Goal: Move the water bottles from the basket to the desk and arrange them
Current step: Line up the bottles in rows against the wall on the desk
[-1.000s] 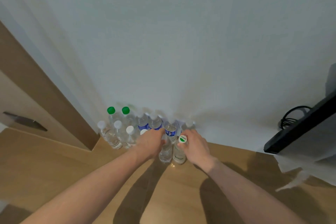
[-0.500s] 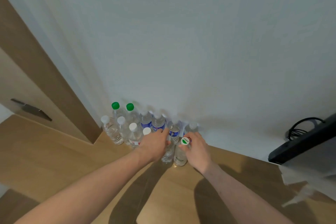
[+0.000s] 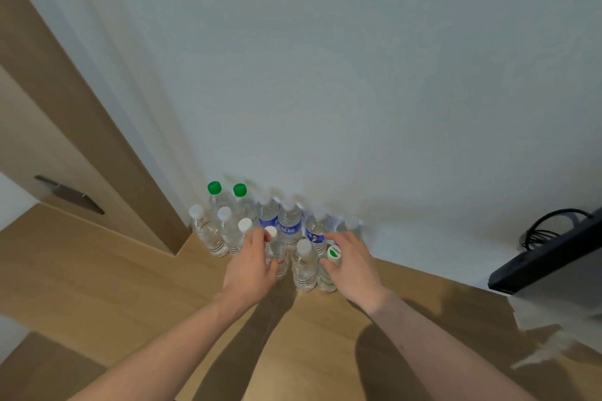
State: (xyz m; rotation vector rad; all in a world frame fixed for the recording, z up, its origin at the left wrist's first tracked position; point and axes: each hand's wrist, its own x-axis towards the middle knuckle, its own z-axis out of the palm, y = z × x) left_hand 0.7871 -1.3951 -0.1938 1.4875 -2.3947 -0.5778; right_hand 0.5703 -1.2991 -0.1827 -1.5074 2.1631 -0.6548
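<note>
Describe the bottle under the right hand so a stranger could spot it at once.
Look at the wooden desk where it meets the white wall; a cluster of water bottles stands there. The one meant is at the front right end, held by the right hand. Its cap alone is white with a green leaf mark; the others are plain white or solid green.
</note>
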